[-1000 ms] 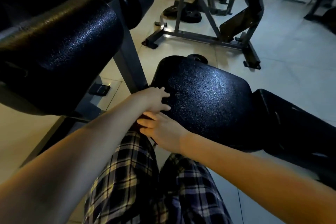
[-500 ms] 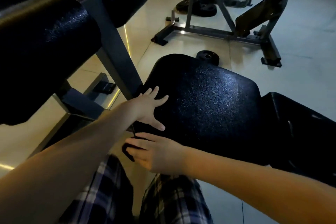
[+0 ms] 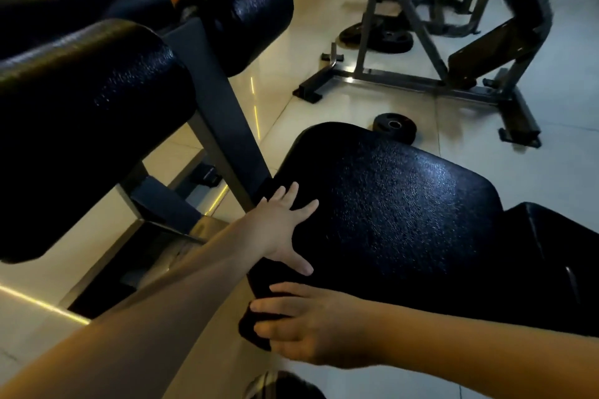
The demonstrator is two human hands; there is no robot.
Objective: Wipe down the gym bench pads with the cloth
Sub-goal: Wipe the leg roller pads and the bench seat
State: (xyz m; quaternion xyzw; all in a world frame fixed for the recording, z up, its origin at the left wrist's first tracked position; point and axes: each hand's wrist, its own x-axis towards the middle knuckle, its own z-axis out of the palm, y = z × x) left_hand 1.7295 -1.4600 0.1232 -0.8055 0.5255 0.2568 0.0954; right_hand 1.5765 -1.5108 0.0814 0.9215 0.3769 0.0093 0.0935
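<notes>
Two hands [image 3: 280, 230] [image 3: 319, 325], two pads [image 3: 389, 220] [image 3: 551, 256], one cloth [image 3: 248, 332]

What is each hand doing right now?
Left hand: open, spread flat on the seat pad.
Right hand: fingers over a dark cloth at the pad's edge; grip cannot be told.

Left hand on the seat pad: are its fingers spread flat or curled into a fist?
Spread flat. The left hand lies palm down on the seat pad, fingers straight and splayed.
</notes>
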